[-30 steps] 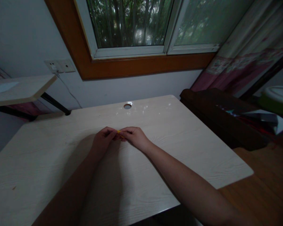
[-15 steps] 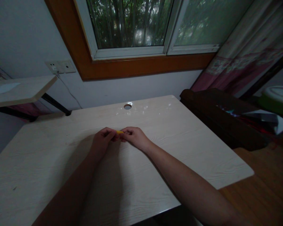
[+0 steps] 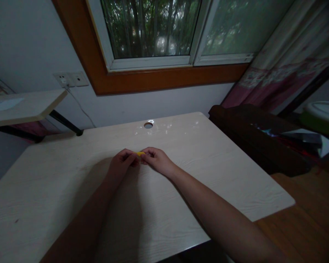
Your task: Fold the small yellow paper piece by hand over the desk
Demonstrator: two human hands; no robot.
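Observation:
A small yellow piece (image 3: 140,153) is pinched between my two hands, low over the pale wood-grain desk (image 3: 197,153). My left hand (image 3: 124,159) is closed on its left end, thumb and fingers together. From the other side, my right hand (image 3: 155,158) grips its right end in a pinch. Fingers cover most of the piece, so its full shape and kind cannot be made out. Both forearms reach in from the bottom of the view.
A round cable hole (image 3: 148,125) lies near the desk's back edge. On the left, a raised shelf (image 3: 30,106) stands on black legs. A white cord (image 3: 80,106) hangs from the wall socket (image 3: 71,79). Dark wooden furniture (image 3: 244,135) flanks the desk's right side.
Both hands keep their pinch on the yellow piece, with only a slight shift of the fingers. The whole view has moved a little.

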